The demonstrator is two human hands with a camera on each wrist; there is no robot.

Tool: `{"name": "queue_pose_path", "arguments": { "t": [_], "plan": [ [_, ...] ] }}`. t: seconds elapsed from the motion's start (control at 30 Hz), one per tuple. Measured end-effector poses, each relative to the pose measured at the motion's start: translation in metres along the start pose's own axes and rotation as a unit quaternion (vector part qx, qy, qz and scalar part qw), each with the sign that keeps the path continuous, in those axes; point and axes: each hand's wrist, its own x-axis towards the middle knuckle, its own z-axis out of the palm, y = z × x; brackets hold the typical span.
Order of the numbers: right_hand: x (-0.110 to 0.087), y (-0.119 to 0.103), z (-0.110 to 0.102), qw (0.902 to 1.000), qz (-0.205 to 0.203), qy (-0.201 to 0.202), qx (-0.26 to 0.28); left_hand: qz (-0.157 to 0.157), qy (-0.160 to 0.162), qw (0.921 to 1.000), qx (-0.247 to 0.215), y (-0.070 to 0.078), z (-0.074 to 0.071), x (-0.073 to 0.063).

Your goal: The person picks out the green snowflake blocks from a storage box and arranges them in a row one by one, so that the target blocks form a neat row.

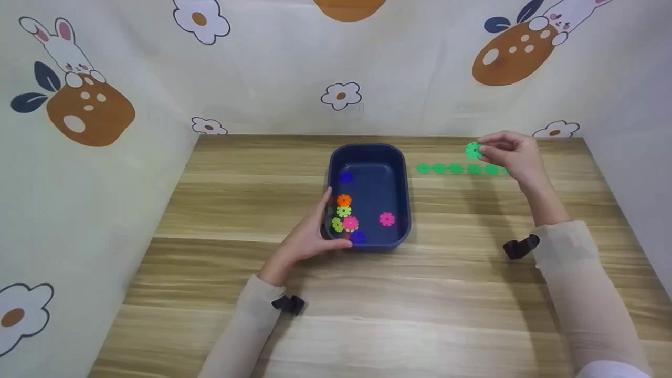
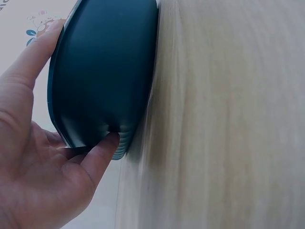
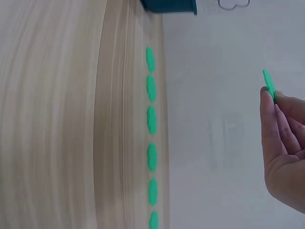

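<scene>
Between thumb and fingers my right hand (image 1: 512, 155) pinches a green notched plastic disc (image 1: 473, 150), raised above the table in the right wrist view. Below it, a row of several green discs (image 1: 455, 168) lies along the back of the table, partly covered by that hand in the head view. My left hand (image 1: 310, 231) holds the near left corner of a dark blue plastic tub (image 1: 370, 246), fingers along its side and thumb at the front wall (image 2: 102, 95). Inside the tub are pink (image 1: 387, 219), orange (image 1: 344, 200), yellow-green (image 1: 337, 225) and blue discs (image 1: 346, 177), mostly bunched at the left.
The wooden table (image 1: 210, 210) meets a patterned cloth backdrop (image 1: 283, 68) behind the row of discs. More cloth stands along the left and right sides. Both wrists carry small black devices (image 1: 521, 247) on straps.
</scene>
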Motion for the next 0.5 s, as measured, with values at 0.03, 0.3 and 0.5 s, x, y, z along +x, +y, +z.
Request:
{"name": "queue_pose_path", "arguments": {
  "t": [0.03, 0.3, 0.5],
  "plan": [
    [0.000, 0.000, -0.005, 0.9999, 0.005, 0.011, -0.002, 0.001, 0.000, 1.0000, 0.003, 0.000, 0.000, 0.000],
    [-0.001, 0.006, -0.044, 0.9959, 0.027, 0.074, 0.044, 0.007, 0.000, 0.9999, 0.009, -0.001, -0.003, 0.001],
    [-0.006, 0.011, -0.077, 0.9878, 0.061, 0.116, 0.084, 0.005, 0.001, 1.0000, 0.007, -0.002, -0.004, 0.004]
  ]
}}
